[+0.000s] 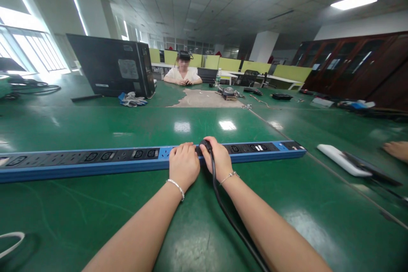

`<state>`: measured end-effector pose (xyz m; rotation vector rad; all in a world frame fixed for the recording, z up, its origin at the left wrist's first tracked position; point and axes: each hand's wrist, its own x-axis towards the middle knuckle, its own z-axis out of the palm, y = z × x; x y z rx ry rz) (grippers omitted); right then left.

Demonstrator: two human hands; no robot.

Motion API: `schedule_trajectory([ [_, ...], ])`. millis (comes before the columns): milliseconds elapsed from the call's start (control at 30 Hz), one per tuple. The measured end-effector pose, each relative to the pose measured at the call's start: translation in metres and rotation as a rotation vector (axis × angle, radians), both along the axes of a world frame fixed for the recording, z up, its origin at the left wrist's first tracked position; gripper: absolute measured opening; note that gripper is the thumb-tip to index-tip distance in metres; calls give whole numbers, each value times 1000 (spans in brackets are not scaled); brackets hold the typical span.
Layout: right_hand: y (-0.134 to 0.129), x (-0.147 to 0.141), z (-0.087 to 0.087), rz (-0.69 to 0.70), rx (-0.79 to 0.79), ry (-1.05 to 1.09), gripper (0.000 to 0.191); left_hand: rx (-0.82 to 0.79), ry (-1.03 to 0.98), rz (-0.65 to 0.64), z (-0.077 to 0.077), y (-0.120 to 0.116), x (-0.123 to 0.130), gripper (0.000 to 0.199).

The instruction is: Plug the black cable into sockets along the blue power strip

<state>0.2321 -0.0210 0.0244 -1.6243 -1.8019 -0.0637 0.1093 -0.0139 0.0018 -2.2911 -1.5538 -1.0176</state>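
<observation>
Your right hand pinches the black plug between thumb and fingers, with the cable running from it back towards you beside your right forearm. Your left hand lies just to the left of it, fingers close together over the long blue power strip; its thumb is hidden, so you cannot tell whether it grips or only presses. The strip lies on the green table, crosswise under both your hands, and runs well out to either side of them. A blue socket section shows just left of your left hand

The step in hand looks like working the plug at the strip's face, between your two hands. Your fingers cover the contact, so whether the pins are fully in, partly in or just resting there is hard to judge. From this hold, a push or a pull calls for force square to the socket, your left hand bracing the strip so it doesn't slide or tip, and slack in the cable so it doesn't twist the plug
</observation>
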Motion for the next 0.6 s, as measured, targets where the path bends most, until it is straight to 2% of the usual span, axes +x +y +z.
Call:
schedule_trajectory([
  [200,-2,-5,-5,-49,4,-133,27,9,-8,-9,-1,1,0,26],
  [400,-2,-6,-5,-32,10,-210,25,15,-35,-25,1,-1,1,27],
  [600,-2,-3,-13,-24,63,-230,25,0,-83,-104,5,-4,1,37],
])
